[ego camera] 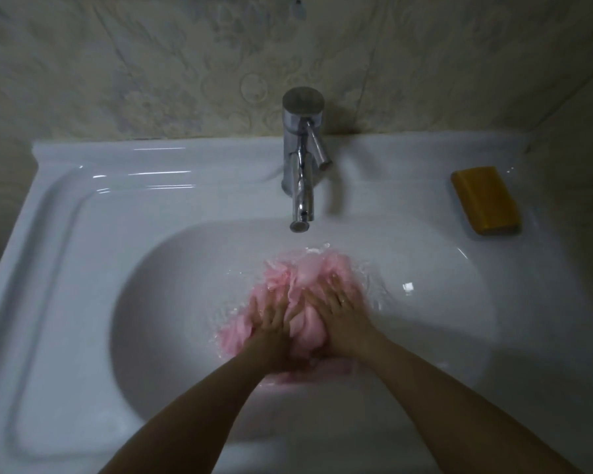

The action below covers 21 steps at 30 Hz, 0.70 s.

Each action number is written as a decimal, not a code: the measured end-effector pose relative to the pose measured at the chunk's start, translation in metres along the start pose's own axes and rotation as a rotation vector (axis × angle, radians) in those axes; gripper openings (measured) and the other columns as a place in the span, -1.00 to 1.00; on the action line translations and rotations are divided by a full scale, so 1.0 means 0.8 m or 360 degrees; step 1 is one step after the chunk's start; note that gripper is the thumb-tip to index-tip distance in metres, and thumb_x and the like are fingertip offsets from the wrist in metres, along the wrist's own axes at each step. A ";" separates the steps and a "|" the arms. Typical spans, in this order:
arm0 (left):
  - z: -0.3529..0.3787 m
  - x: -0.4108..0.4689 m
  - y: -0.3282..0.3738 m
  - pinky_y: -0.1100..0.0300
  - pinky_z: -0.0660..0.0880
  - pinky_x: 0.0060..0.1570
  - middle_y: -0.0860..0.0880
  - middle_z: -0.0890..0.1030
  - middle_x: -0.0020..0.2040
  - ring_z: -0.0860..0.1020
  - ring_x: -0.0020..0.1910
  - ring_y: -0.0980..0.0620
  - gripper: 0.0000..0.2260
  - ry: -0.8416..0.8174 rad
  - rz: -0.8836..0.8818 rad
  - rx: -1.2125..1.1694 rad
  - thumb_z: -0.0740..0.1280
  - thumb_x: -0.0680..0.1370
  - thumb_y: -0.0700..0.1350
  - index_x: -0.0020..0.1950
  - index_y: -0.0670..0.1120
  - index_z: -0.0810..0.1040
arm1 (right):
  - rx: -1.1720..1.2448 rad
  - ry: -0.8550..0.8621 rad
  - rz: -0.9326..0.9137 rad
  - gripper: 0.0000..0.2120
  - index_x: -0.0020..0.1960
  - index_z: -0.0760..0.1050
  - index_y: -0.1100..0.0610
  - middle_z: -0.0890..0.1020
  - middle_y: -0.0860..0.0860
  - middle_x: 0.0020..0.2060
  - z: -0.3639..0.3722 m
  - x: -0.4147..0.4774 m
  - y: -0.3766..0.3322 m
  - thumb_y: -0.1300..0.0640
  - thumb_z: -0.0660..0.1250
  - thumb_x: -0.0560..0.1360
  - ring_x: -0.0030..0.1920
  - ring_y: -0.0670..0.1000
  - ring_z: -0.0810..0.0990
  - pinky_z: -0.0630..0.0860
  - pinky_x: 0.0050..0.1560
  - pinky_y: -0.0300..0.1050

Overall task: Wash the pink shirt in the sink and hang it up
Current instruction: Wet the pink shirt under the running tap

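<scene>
The pink shirt (pixel 310 275) lies bunched and wet in the water of the white sink (pixel 172 268), just in front of the tap. My left hand (pixel 271 325) presses down on its left part with fingers spread and straight. My right hand (pixel 339 314) presses on its right part, fingers also spread over the cloth. The two hands lie side by side, with a fold of shirt bulging between them. Part of the shirt is hidden under my palms and wrists.
A chrome tap (pixel 302 159) stands at the back centre, its spout over the basin. A yellow bar of soap (pixel 485 200) lies on the sink's right ledge. The wide left ledge (pixel 59 268) is wet. A patterned tiled wall (pixel 185 63) rises behind.
</scene>
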State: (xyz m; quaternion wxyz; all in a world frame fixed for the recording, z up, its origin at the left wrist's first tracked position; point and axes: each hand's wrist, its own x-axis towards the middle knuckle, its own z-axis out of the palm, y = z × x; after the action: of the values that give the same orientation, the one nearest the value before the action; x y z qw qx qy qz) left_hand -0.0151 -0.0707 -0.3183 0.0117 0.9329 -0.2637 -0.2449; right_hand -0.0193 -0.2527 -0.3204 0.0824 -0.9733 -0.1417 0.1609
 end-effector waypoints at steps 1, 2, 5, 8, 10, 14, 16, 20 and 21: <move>0.000 0.002 -0.001 -0.37 -0.13 0.34 -0.15 -0.22 0.52 -0.29 0.48 -0.29 0.03 -0.0034 0.0052 0.0031 -0.47 0.20 0.56 0.53 -0.02 -0.31 | 0.0031 -0.0062 0.0000 0.25 0.53 -0.13 0.01 0.12 0.16 0.51 0.000 0.004 0.001 -0.43 0.43 0.08 0.49 0.26 -0.02 0.03 0.40 0.39; 0.000 0.004 -0.003 -0.36 -0.20 0.36 -0.13 -0.35 0.49 -0.36 0.46 -0.28 0.05 -0.0131 0.0065 0.0005 -0.50 0.15 0.57 0.51 -0.01 -0.37 | 0.0071 -0.0147 0.0025 0.20 0.54 -0.18 -0.01 0.03 0.11 0.52 -0.001 0.006 -0.001 -0.42 0.39 0.15 0.50 0.23 -0.11 -0.06 0.42 0.38; -0.007 0.006 -0.006 -0.40 0.07 0.35 -0.18 -0.09 0.54 -0.06 0.49 -0.35 -0.04 -0.0135 0.0001 -0.0029 -0.21 0.29 0.52 0.55 -0.01 -0.17 | 0.0076 -0.0048 0.0089 0.03 0.50 0.03 0.01 0.22 0.15 0.48 0.000 0.008 -0.007 -0.48 0.10 0.16 0.47 0.25 0.09 0.16 0.31 0.45; -0.005 0.002 -0.011 -0.31 0.49 0.04 -0.24 0.43 0.36 0.45 0.27 -0.35 -0.27 -0.0151 -0.0015 -0.0068 0.01 0.35 0.37 0.40 -0.04 0.26 | -0.0001 0.0037 0.0143 -0.34 0.23 0.51 0.08 0.55 0.18 0.24 0.002 -0.002 -0.016 -0.22 0.11 0.25 0.23 0.27 0.53 0.48 0.06 0.33; -0.013 -0.009 -0.020 -0.34 0.38 0.19 -0.20 0.20 0.48 0.28 0.41 -0.32 -0.22 -0.0199 0.0011 -0.0149 0.04 0.36 0.37 0.47 -0.04 0.18 | 0.0110 0.0092 0.0126 -0.51 0.04 0.62 0.14 0.64 0.16 0.07 0.000 -0.007 -0.029 -0.11 0.29 0.22 0.06 0.24 0.64 0.58 -0.03 0.22; -0.016 -0.039 -0.039 -0.39 -0.04 0.37 0.01 -0.34 0.49 -0.27 0.51 -0.11 0.09 -0.0246 -0.0062 -0.0176 0.03 0.17 0.56 0.54 0.06 -0.25 | 0.0935 0.0075 0.0539 -0.73 0.06 0.60 0.11 0.63 0.01 -0.04 -0.043 -0.018 -0.046 0.01 0.31 0.44 -0.07 0.03 0.57 0.47 -0.09 -0.21; -0.023 -0.052 -0.045 -0.39 0.03 0.37 0.05 -0.30 0.53 -0.25 0.53 -0.06 0.05 -0.0296 -0.0111 -0.0235 0.27 0.27 0.45 0.54 0.10 -0.23 | 0.1706 -0.0082 0.0910 -0.81 0.06 0.59 0.16 0.61 -0.01 -0.10 -0.062 -0.024 -0.037 0.12 0.31 0.50 -0.17 -0.05 0.54 0.46 -0.20 -0.29; -0.051 -0.062 -0.038 -0.28 -0.03 0.43 0.02 -0.38 0.50 -0.24 0.52 -0.12 0.16 -0.0072 -0.0359 -0.0627 0.47 0.30 0.26 0.51 -0.02 -0.35 | 0.2474 0.0049 0.1051 -0.88 -0.04 0.60 0.31 0.67 0.21 -0.14 -0.105 -0.039 -0.022 0.27 0.36 0.47 -0.19 0.09 0.65 0.57 -0.07 -0.04; -0.060 -0.062 -0.030 -0.28 -0.06 0.43 -0.01 -0.38 0.50 -0.26 0.52 -0.13 0.20 0.0056 -0.0367 -0.0709 0.49 0.28 0.25 0.49 -0.05 -0.39 | 0.2696 0.0018 0.0992 -0.89 -0.08 0.60 0.29 0.67 0.20 -0.18 -0.117 -0.039 -0.023 0.28 0.30 0.50 -0.23 0.08 0.66 0.58 -0.09 -0.06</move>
State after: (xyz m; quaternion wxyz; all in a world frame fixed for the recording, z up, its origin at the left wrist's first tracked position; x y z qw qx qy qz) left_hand -0.0177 -0.0307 -0.2576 0.1936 0.9353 -0.0946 -0.2805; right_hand -0.0209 -0.2558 -0.2197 0.7251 -0.5815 0.2950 0.2215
